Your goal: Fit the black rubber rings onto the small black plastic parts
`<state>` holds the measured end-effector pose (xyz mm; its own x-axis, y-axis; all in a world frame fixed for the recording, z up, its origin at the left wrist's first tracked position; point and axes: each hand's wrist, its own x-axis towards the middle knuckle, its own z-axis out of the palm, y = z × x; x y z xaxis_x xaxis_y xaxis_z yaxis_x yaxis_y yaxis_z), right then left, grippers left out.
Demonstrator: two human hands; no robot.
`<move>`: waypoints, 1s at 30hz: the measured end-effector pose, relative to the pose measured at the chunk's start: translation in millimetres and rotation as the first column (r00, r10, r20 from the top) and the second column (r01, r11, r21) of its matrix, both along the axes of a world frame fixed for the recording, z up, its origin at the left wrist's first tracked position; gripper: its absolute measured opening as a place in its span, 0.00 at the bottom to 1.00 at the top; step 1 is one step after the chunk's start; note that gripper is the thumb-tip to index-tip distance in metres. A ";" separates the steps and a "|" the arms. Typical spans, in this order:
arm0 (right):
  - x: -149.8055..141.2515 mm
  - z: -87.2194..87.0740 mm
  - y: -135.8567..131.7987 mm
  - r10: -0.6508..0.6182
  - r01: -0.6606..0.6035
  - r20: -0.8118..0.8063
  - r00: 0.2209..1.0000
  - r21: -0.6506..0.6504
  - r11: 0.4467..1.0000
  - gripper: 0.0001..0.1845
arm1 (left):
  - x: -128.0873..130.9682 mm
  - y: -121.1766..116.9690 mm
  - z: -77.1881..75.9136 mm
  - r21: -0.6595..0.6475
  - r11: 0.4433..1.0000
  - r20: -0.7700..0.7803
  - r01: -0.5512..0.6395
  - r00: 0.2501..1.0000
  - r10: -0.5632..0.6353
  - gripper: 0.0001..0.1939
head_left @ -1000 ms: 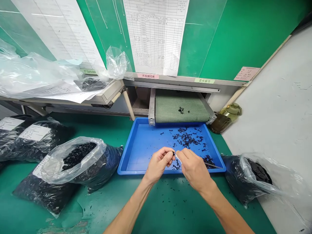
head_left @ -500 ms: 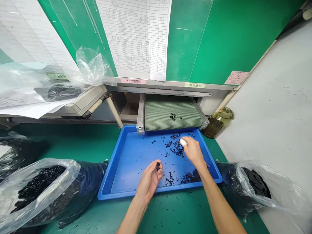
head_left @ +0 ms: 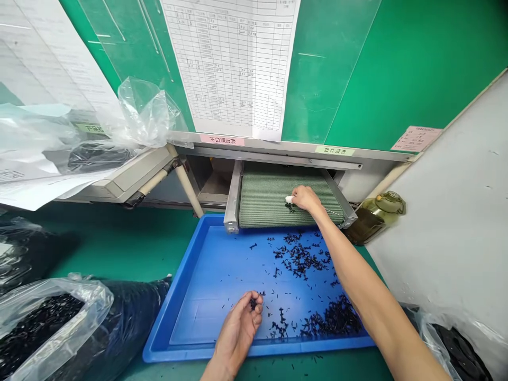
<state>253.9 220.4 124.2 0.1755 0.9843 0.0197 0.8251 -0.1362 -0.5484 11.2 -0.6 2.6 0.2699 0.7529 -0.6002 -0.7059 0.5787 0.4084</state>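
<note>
My left hand [head_left: 241, 327] is over the front of the blue tray [head_left: 184, 272], palm up. Its fingers are curled round a few small black parts [head_left: 253, 304]. My right hand [head_left: 306, 199] reaches over the green conveyor belt [head_left: 270, 185], its fingers closed on a small white-tipped tool [head_left: 289, 199]. A thin rod shows behind that hand, and the grip hides the rest. The white tip is right by a small cluster of black parts [head_left: 291, 208] on the belt. Many loose black parts [head_left: 302, 256] lie scattered in the tray, with a denser heap [head_left: 337, 317] at its front right.
Open plastic bags of black parts flank the tray, one at left [head_left: 130, 312] and one at right [head_left: 462, 344]. A greenish bottle [head_left: 375, 217] leans by the wall beside the conveyor. A metal ledge [head_left: 278, 154] crosses above the belt, under a green board with paper sheets.
My right hand has moved from above the tray up and away to the parts on the belt, white-tipped tool still in it. My left hand stays over the tray's front. The view has shifted slightly.
</note>
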 end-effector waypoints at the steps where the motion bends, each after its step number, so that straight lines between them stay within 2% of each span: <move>1: 0.1 1.1 3.1 -0.009 0.008 -0.042 0.999 -0.009 1.000 0.05 | 0.1 0.3 -1.0 0.005 1.000 0.001 0.002 1.000 -0.002 0.03; 4: 1.4 7.1 -0.6 -0.026 0.025 -0.213 0.977 -0.005 1.000 0.07 | 0.4 1.5 1.7 0.053 0.999 -0.020 0.011 1.000 -0.010 0.04; 7: -6.2 10.2 -33.2 0.001 -0.005 -0.446 0.895 -0.008 1.000 0.07 | 2.7 4.8 17.3 0.175 0.984 -0.084 0.016 0.996 -0.001 0.11; 10: -32.4 0.6 -94.5 0.042 -0.084 -0.662 0.748 -0.032 0.996 0.10 | 9.5 9.9 41.3 0.317 0.948 -0.173 0.013 0.984 0.044 0.17; 13: -67.3 -18.6 -163.8 0.048 -0.142 -0.795 0.604 -0.049 0.989 0.16 | 19.1 11.1 60.2 0.407 0.913 -0.228 0.009 0.969 0.092 0.22; 15: -87.1 -30.7 -201.7 0.010 -0.135 -0.881 0.472 -0.061 0.989 0.17 | 24.9 6.5 65.2 0.460 0.887 -0.241 0.035 0.967 0.088 0.22; 17: -101.3 -39.2 -228.8 -0.043 -0.086 -0.946 0.321 -0.075 0.994 0.17 | 28.3 -2.7 65.0 0.515 0.854 -0.263 0.074 0.962 0.075 0.20; 18: -106.1 -41.8 -238.8 -0.065 -0.058 -0.962 0.264 -0.083 0.995 0.17 | 28.9 -8.2 63.9 0.537 0.838 -0.275 0.095 0.959 0.068 0.18; 19: -109.5 -43.3 -247.1 -0.077 -0.033 -0.967 0.243 -0.087 0.996 0.17 | 28.7 -13.9 62.6 0.552 0.826 -0.286 0.111 0.956 0.062 0.17; 21: -111.9 -43.4 -260.9 -0.074 -0.005 -0.948 0.310 -0.079 0.997 0.17 | 25.6 -24.0 61.1 0.558 0.819 -0.301 0.135 0.953 0.048 0.16; 22: -111.4 -42.3 -267.3 -0.062 -0.003 -0.926 0.373 -0.068 0.998 0.16 | 22.9 -27.9 61.2 0.554 0.820 -0.307 0.147 0.951 0.037 0.16; 24: -107.5 -38.4 -279.5 0.006 -0.023 -0.829 0.559 -0.008 1.000 0.17 | 16.0 -33.2 63.6 0.553 0.816 -0.315 0.168 0.949 0.018 0.16; 27: -98.7 -31.8 -294.2 0.183 -0.114 -0.490 0.853 0.167 0.979 0.16 | 4.0 -36.4 70.2 0.573 0.794 -0.314 0.201 0.949 -0.013 0.16; 28: -96.0 -29.9 -297.5 0.229 -0.156 -0.348 0.909 0.225 0.962 0.16 | 0.3 -36.9 72.4 0.573 0.790 -0.314 0.217 0.949 -0.032 0.17; 30: -92.3 -26.4 -301.1 0.288 -0.246 -0.096 0.953 0.311 0.918 0.16 | -6.2 -37.9 76.0 0.564 0.785 -0.315 0.256 0.945 -0.082 0.18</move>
